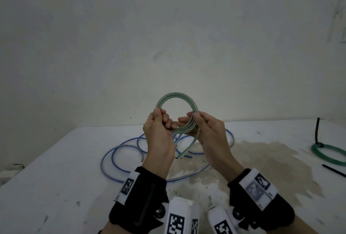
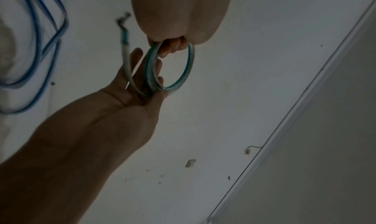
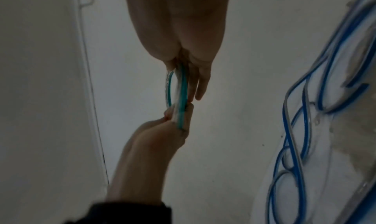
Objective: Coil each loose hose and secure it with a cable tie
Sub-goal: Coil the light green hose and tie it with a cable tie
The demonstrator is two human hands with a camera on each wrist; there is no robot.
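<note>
Tubing of clear, glossy plastic with a green stripe, the green-striped hose [image 1: 177,100], is wound into a round coil of several turns and held upright in the air above the table [image 1: 56,168], in front of the pale wall [image 1: 168,27]. The left hand [image 1: 159,130] grips the coil's left side, fingers curled round the bundled turns with the thumb on the outside. The right hand [image 1: 207,130] holds the right side, thumb pressed against the outer turns and fingers lying along the inside of the ring; in the left wrist view those fingers [image 2: 140,61] stretch fairly straight behind the strands. A short free tail of the same hose curves down from the right hand's grasp and ends in mid-air just above the tabletop. Beneath both hands, a second, blue-striped hose [image 1: 116,151] of the same clear tubing sprawls in loose overlapping loops across the white, scuffed surface. To the right of it spreads a tan, blotchy stain [image 1: 271,158]. Near the table's right edge lies a darker green coil [image 1: 327,154], flattened to an oval, with a black cable tie [image 1: 317,130] standing up from it; another thin black strip [image 1: 333,170] lies just in front of that coil. The table's front left stretch is bare of hoses, marked only with small dark specks, and its far edge meets the wall.
</note>
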